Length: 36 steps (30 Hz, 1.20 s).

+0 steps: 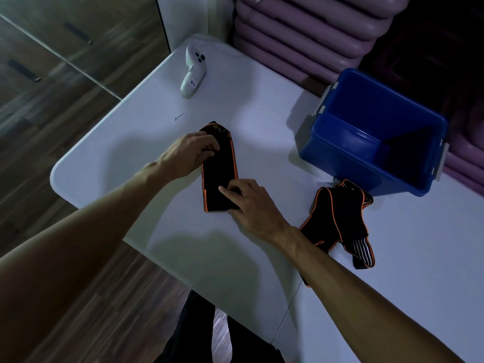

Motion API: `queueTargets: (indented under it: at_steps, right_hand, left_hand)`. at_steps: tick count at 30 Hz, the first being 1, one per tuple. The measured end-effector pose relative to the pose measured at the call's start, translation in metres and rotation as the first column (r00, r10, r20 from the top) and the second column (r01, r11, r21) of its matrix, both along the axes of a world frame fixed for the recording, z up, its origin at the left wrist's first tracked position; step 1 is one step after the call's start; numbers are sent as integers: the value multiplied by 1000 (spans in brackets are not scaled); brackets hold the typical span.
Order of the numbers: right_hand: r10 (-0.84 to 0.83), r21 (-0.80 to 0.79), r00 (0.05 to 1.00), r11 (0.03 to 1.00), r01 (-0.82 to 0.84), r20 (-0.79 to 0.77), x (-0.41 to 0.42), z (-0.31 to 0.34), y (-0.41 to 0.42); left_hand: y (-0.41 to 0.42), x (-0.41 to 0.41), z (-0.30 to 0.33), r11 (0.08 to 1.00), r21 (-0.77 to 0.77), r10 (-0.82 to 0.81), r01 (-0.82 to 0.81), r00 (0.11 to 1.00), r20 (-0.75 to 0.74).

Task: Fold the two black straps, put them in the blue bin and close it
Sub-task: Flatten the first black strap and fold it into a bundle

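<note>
Folding is underway: left hand point(192, 150) pinches the first strap point(219, 169) left of the bin point(337, 150); right hand point(246, 199) presses its near end. Second strap point(337, 218), unfolded, lies before the bin. Next: finish this fold.

Dim rm, bluish light. White worktop point(162, 132) w/ rounded corners, seam across near side. Wood-plank floor point(65, 297) below & to the left. Upper left: wood-grain cabinet fronts point(47, 48) w/ dark bar handles. White panel point(183, 17) behind worktop. Stack of purple mats point(314, 30) at top right, more along right edge.
</note>
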State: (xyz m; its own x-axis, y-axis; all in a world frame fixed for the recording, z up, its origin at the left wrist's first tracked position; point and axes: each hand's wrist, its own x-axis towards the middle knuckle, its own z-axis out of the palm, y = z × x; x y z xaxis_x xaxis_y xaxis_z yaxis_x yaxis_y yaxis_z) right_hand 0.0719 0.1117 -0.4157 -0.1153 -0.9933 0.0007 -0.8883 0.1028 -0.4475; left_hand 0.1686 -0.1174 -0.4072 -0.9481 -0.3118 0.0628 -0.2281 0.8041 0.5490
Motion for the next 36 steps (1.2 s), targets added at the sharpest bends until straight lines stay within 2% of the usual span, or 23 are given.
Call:
queueTargets:
  at_steps: [4, 6, 10, 13, 16, 20, 25, 28, 33, 36]
  right_hand:
    - [31, 21, 999, 999, -32, 8, -8, 1, -5]
    - [44, 26, 999, 999, -45, 24, -10, 1, -8]
    - [66, 69, 995, 995, -71, 75, -13, 3, -12]
    - [84, 107, 986, 989, -99, 142, -20, 7, -17]
    - [12, 155, 956, 986, -59, 292, -25, 9, -19]
    - [-186, 173, 876, 978, 119, 445, -26, 10, -22]
    - [-264, 78, 878, 964, 255, 398, -30, 2, -36]
    - [-262, 79, 900, 965, 251, 347, -31, 3, -42]
    - [-233, 28, 890, 970, 242, 391, -30, 6, -31]
    - [-242, 22, 893, 967, 253, 380, -30, 5, -34]
  left_hand:
    - [36, 36, 13, 994, 40, 103, -98, 987, -126]
    - [67, 60, 10, 996, 39, 83, -80, 990, -110]
    - [103, 84, -5, 996, -24, 89, -88, 996, 21]
    - [103, 78, -10, 992, -20, 125, -126, 991, -43]
    - [96, 72, -5, 987, 61, 150, -147, 988, -47]
    - [83, 63, -1, 963, 183, 207, -196, 977, -41]
    - [75, 44, -4, 908, 233, 346, -349, 937, 54]
    - [77, 40, -7, 872, 238, 417, -428, 904, 98]
    - [77, 34, -8, 802, 270, 519, -534, 845, 130]
    - [79, 29, -7, 759, 315, 588, -569, 808, 44]
